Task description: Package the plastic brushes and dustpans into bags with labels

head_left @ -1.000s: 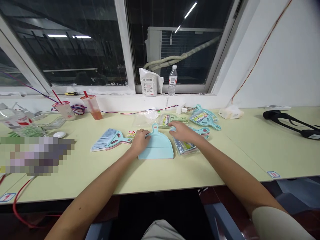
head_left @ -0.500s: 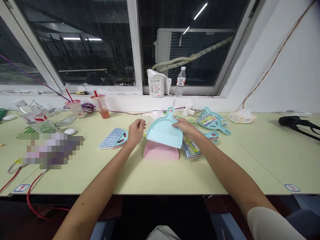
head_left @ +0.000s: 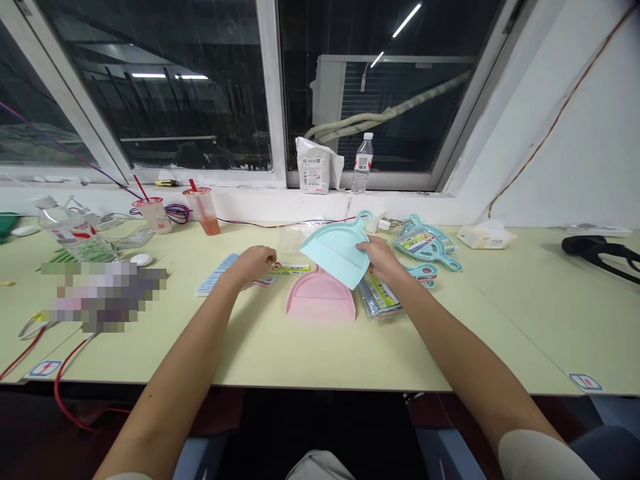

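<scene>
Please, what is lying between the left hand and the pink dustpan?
The head view shows a yellow-green card and the end of the brush handle between the left hand and the pink dustpan.

I count one pink dustpan [head_left: 320, 301]; above, one loose blue dustpan [head_left: 340, 247]; two cups [head_left: 204, 212] left; two bottles [head_left: 363, 164], left and behind.

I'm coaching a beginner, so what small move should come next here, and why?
I'd probably close the left hand on the blue brush: the hand is right by it, though contact is unclear, while the right hand holds the blue dustpan above the pink dustpan.
</scene>
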The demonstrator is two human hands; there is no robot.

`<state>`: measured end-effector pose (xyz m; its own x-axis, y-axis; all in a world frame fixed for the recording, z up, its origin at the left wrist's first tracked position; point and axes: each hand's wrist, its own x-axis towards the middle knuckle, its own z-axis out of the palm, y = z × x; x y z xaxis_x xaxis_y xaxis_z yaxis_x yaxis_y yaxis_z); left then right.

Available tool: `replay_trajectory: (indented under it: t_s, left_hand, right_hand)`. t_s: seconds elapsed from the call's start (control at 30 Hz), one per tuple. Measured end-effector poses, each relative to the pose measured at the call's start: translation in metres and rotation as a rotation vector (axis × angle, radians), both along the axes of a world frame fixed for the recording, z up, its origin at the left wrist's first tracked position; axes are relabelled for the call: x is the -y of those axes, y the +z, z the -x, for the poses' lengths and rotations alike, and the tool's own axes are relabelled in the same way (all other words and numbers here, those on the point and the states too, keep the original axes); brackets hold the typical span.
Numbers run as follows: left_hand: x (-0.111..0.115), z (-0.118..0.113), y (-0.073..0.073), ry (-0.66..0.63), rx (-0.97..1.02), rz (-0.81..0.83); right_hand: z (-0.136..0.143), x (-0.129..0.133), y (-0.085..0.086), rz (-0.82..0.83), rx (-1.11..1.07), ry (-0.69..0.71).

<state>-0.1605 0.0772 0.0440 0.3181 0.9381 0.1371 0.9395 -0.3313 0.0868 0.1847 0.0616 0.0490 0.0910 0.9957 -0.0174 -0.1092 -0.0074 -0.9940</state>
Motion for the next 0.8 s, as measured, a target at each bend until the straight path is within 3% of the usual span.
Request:
replay_trajectory:
  t_s: [0.1, 0.23, 0.37, 0.63, 0.73, 0.8]
  left_hand:
    - [0.008, 0.014, 0.016, -0.081, -0.029, 0.158]
    - [0.015, 0.021, 0.012, -0.079, -0.105, 0.248]
    - [0.013, 0.027, 0.008, -0.104, -0.080, 0.194]
    - [0.010, 0.037, 0.021, -0.185, -0.123, -0.011]
    - [0.012, 0.037, 0.035, -0.218, -0.139, -0.149]
    - [0.018, 0.032, 0.053, -0.210, -0.144, -0.249]
  right_hand:
    - [0.004, 0.006, 0.004, 0.010, -0.020, 0.004]
    - [0.008, 0.010, 0.006, 0.018, -0.036, 0.023]
    - [0.011, 0.010, 0.001, -0.008, -0.048, 0.049]
    - [0.019, 0.014, -0.003, 0.034, -0.037, 0.091]
    - [0.021, 0.014, -0.004, 0.033, -0.002, 0.078]
    - [0.022, 0.013, -0.007, 0.008, 0.025, 0.069]
